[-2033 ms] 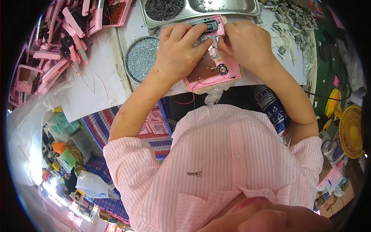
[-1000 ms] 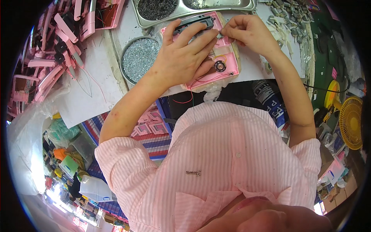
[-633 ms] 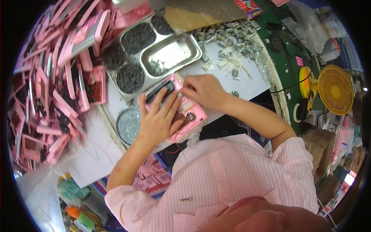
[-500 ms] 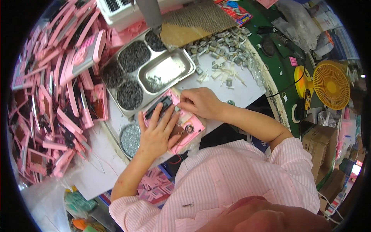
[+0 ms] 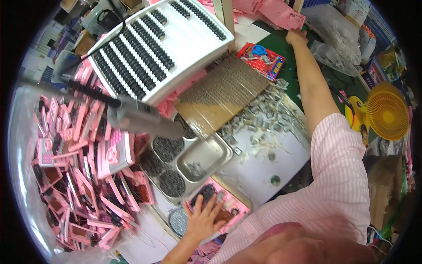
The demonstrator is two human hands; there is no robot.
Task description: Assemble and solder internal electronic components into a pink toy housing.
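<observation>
My left hand (image 5: 203, 221) lies with spread fingers over an opened pink plastic housing (image 5: 241, 207), near the steel tray. Black parts and a brown board show inside the housing, partly hidden by the fingers. Far off at the upper right, my right arm is stretched out. My right hand (image 5: 297, 37) has its fingers closed on the edge of a pink plastic shell (image 5: 290, 20); the fingertips are partly hidden. Beside my left hand stand a round dish of small silvery pieces (image 5: 178, 221) and the compartmented steel tray (image 5: 228, 152) holding dark screws.
A grey power screwdriver (image 5: 140, 121) hangs over the tray. Pink housings (image 5: 88, 189) are heaped at left. Behind are a white tray of black round parts (image 5: 189, 44) and a cardboard piece (image 5: 224, 94). Small metal parts (image 5: 263, 114) lie scattered; a yellow fan (image 5: 387, 115) stands right.
My right hand has left the opened housing and reached far forward to a pink shell. My left hand stays on the housing. The view has shifted, showing more of the far side.
</observation>
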